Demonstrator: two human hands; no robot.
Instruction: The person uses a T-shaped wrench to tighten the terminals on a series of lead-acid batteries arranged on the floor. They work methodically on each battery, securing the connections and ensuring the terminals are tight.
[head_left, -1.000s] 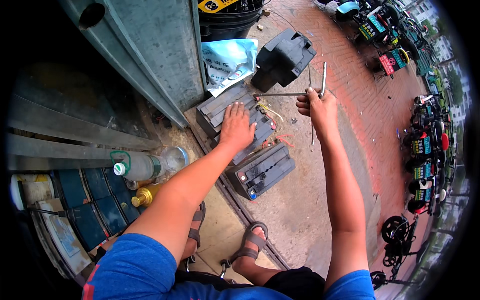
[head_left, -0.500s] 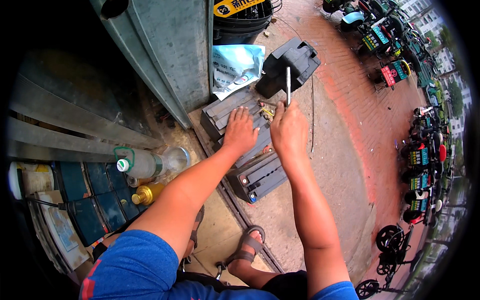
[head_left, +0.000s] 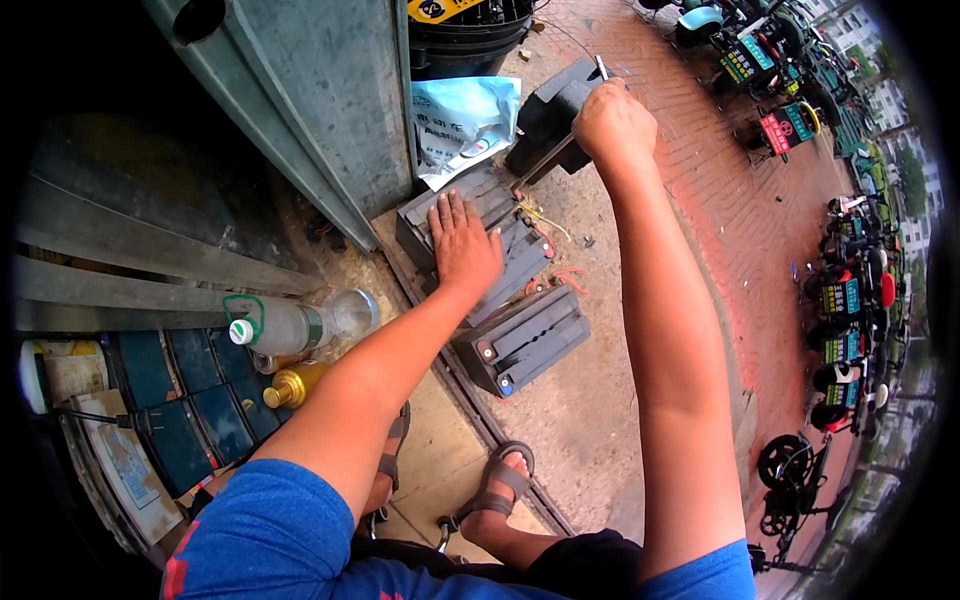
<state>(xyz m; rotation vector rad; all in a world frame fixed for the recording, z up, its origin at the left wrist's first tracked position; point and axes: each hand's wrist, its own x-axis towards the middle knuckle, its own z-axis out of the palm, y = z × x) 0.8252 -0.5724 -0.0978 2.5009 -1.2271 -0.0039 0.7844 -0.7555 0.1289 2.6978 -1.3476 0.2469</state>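
Note:
Dark grey batteries lie side by side on the ground in front of me. My left hand point(head_left: 463, 245) rests flat on the middle battery point(head_left: 520, 262), fingers stretched toward the far battery point(head_left: 412, 225). Raised beyond them to the right, my right hand point(head_left: 618, 125) is closed around a metal tool with a long thin shaft point(head_left: 548, 160). Its silver handle end pokes out above the fist, set crosswise to the shaft. The shaft slants down to the far battery's right end, by a yellow wire point(head_left: 545, 222). Closest to me sits another battery point(head_left: 525, 340) with red and blue terminals.
A black plastic box point(head_left: 540, 118) stands behind the tool, beside a light-blue pouch point(head_left: 465, 125). Metal panels point(head_left: 310, 90) rise at left. Nearby are a large clear bottle point(head_left: 285, 328), a gold bottle point(head_left: 295, 385) and several dark batteries point(head_left: 185, 400). Parked scooters point(head_left: 840, 300) line the right.
My right hand has moved up and to the right with the tool, uncovering its shaft and the batteries' right ends. My left hand stays on the battery.

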